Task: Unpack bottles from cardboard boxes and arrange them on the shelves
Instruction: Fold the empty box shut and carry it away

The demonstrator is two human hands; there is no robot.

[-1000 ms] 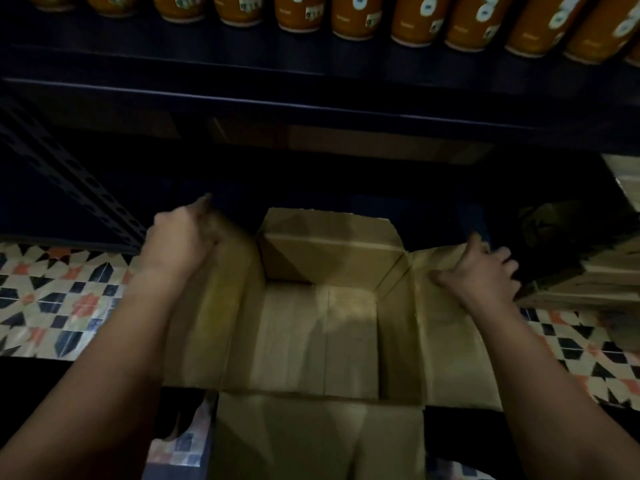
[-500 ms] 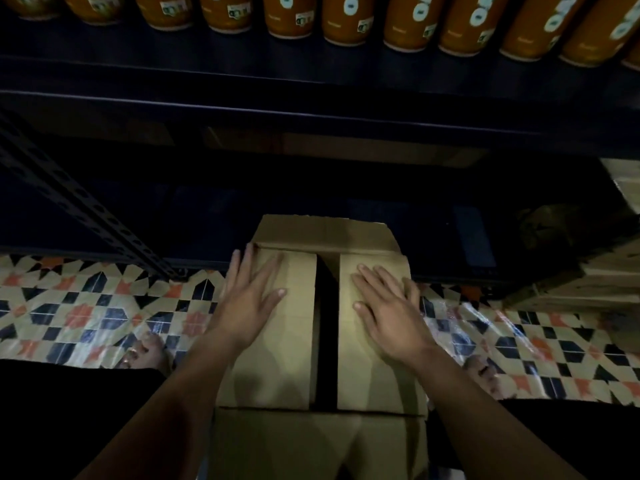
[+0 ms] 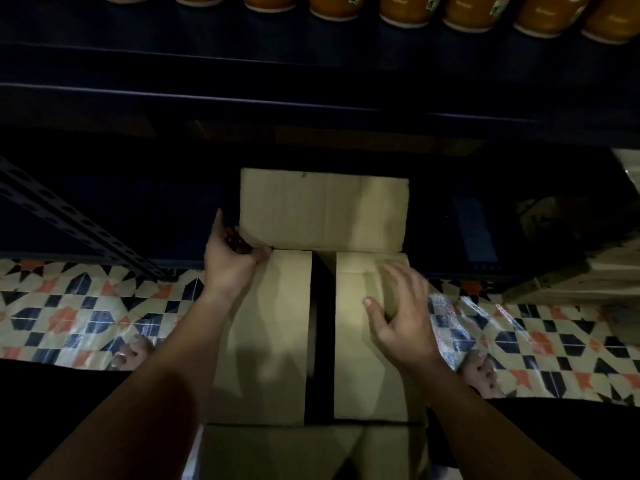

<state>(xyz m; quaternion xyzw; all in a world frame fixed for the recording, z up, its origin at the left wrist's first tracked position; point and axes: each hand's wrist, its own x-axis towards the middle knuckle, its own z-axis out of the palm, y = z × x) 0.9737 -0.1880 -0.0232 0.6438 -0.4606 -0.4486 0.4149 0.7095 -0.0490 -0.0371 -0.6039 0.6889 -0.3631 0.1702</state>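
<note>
Your left hand [image 3: 230, 261] pinches the cardboard box's [image 3: 263, 341] far flap [image 3: 323, 209] to fold it down — your right hand [image 3: 401, 317], fingers spread and holding nothing, steadies the side flap [image 3: 363, 368] beneath it.

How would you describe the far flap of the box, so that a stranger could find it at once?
Start at the cardboard box on the patterned floor, below the shelf of orange bottles. The far flap is at its edge nearest the shelving. Unlike the two side flaps folded flat, it stands raised, and the left hand grips its corner.
</note>
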